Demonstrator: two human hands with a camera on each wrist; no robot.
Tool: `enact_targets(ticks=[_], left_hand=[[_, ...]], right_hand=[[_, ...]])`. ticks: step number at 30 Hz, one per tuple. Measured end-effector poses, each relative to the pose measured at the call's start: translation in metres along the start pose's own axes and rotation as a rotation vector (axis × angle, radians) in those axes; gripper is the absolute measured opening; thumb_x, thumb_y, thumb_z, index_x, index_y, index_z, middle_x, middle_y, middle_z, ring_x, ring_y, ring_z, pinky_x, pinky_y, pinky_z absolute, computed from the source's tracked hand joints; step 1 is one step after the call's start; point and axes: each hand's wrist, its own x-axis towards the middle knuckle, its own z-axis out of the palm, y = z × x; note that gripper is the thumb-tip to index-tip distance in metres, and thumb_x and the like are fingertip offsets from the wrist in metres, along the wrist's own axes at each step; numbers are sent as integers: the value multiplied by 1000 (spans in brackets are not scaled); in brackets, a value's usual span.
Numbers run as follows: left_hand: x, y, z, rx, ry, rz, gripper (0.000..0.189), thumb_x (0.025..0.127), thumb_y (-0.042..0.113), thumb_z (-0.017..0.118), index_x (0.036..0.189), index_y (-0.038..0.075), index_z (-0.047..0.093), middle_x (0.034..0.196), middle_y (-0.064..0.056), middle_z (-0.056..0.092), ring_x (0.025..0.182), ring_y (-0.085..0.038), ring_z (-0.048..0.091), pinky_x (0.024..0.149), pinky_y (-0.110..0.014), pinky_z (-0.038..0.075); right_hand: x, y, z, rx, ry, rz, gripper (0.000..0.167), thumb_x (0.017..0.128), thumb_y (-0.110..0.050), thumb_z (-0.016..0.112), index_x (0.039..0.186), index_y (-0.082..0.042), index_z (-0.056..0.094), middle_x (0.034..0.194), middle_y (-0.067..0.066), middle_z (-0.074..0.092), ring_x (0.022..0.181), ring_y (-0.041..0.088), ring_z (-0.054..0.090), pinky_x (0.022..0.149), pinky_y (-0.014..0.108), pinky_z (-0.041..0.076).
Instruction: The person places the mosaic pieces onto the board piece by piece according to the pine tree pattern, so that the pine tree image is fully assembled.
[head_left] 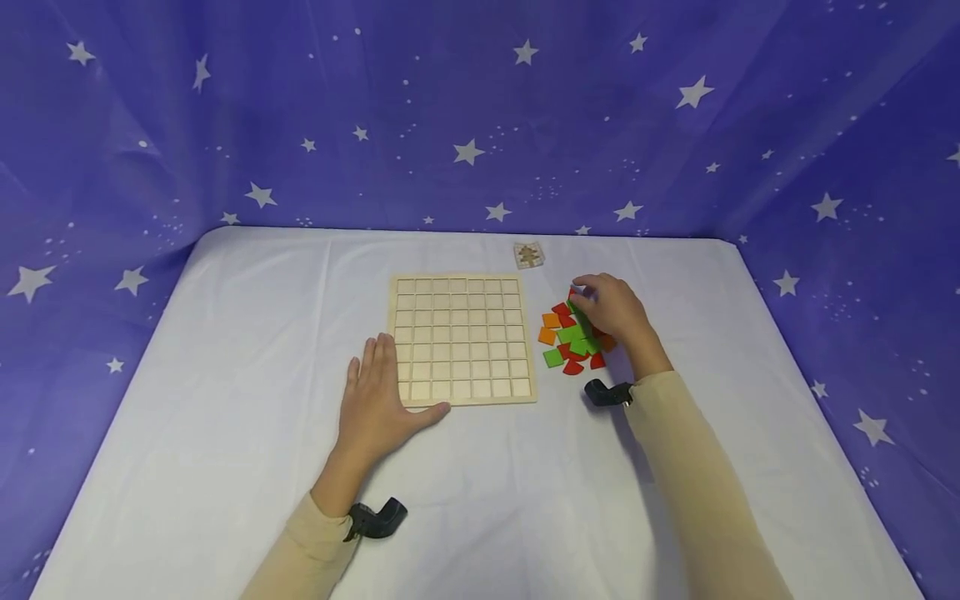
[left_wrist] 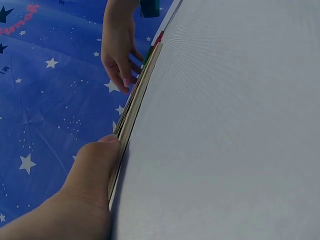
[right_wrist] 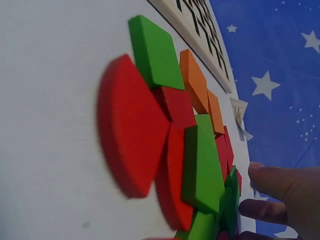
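Note:
A square wooden grid board [head_left: 461, 327] lies on the white table with bare cells. My left hand [head_left: 373, 418] rests against its lower left corner, fingers straight along the left side and thumb [left_wrist: 95, 155] along the near edge. To the board's right is a loose pile of flat pieces: green squares [head_left: 553, 357], orange squares [head_left: 551, 321] and red quarter-round pieces [right_wrist: 131, 127]. My right hand [head_left: 613, 307] is over the far end of the pile, thumb and fingers apart and bent slightly downward. No piece shows between them, though the hand covers part of the pile.
A small clear packet with a brown tree-shaped figure [head_left: 528, 255] lies beyond the board's far right corner. The white tablecloth [head_left: 255, 350] covers the table. Blue star-patterned cloth [head_left: 420, 108] hangs behind and at both sides. Dark camera mounts [head_left: 378, 518] sit on both wrists.

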Motion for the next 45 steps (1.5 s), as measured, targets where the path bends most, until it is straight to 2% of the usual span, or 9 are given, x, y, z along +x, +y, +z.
enact_targets(ticks=[4,11,22,29,33,40,45], left_hand=[[1,1,0,2,-6,-2,138,68,87,60,159,4,0,167,-16,7,156,-32,3,125,-54,5],[2,2,0,4,-5,-1,137,68,85,62,159,3,1,167,-17,7,156,-32,4,125,-54,6],[1,2,-2,10,-5,1,136,69,86,61,159,3,1,167,-16,7,156,-32,4,124,-54,7],[1,2,-2,10,-8,-1,136,69,86,60,159,3,2,167,-16,6,156,-32,4,125,-54,6],[1,2,-2,6,-6,-3,136,69,85,61,159,3,2,167,-16,7,156,-32,4,125,-54,6],[1,2,-1,18,-23,-18,136,69,87,59,159,5,-1,168,-14,5,156,-30,2,125,-52,5],[2,3,-1,24,-22,-16,136,69,88,58,159,5,0,168,-14,6,156,-30,3,125,-53,7]], right_hand=[[7,-1,0,22,-11,42,33,96,-32,64,125,-15,67,116,14,66,104,32,58,97,53,48],[14,-2,1,77,-17,110,30,96,-31,65,119,-13,67,113,14,64,101,32,56,95,50,48],[23,-1,1,124,-23,114,29,97,-30,61,118,-11,67,111,15,63,97,32,55,89,46,49],[29,-1,1,170,-37,150,27,98,-29,61,116,-11,66,111,15,62,95,31,54,84,41,50],[34,0,2,177,-24,147,28,99,-30,60,118,-11,64,113,16,63,94,31,55,83,41,50],[39,5,3,174,-24,134,38,98,-35,61,130,-15,63,122,16,61,101,31,54,90,44,52],[40,10,2,192,-35,99,41,95,-33,67,133,-16,65,119,16,61,102,30,53,83,38,53]])
